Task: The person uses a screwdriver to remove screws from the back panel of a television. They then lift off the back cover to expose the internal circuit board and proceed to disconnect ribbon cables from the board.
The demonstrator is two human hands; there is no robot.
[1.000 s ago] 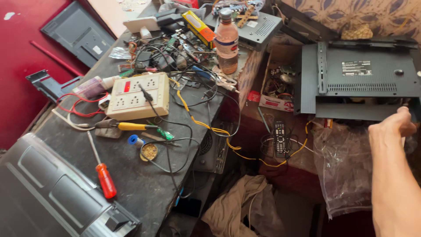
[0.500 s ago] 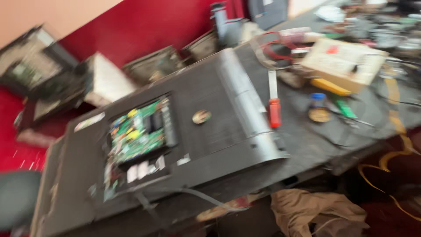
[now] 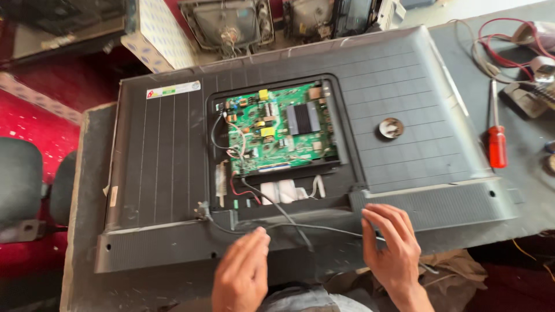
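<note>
A flat television (image 3: pixel 404 86) lies face down on the workbench, its dark grey back panel up. An opening in the panel shows a green circuit board (image 3: pixel 277 130) with wires running out toward the near edge. My left hand (image 3: pixel 243 274) rests flat on the set's lower edge, fingers apart, by a black cable (image 3: pixel 289 216). My right hand (image 3: pixel 393 248) lies flat on the same edge to the right, fingers spread, holding nothing. A small round metal part (image 3: pixel 391 127) sits on the back panel.
A red-handled screwdriver (image 3: pixel 496 138) lies on the bench (image 3: pixel 532 173) to the right of the set, with red and white leads (image 3: pixel 509 34) beyond it. Old tube sets (image 3: pixel 225 23) and a white box (image 3: pixel 159 37) stand behind. A black chair (image 3: pixel 23 185) is at left.
The view has swung left from the cluttered end of the bench to the face-down television. Both my hands have come down onto the set's near edge.
</note>
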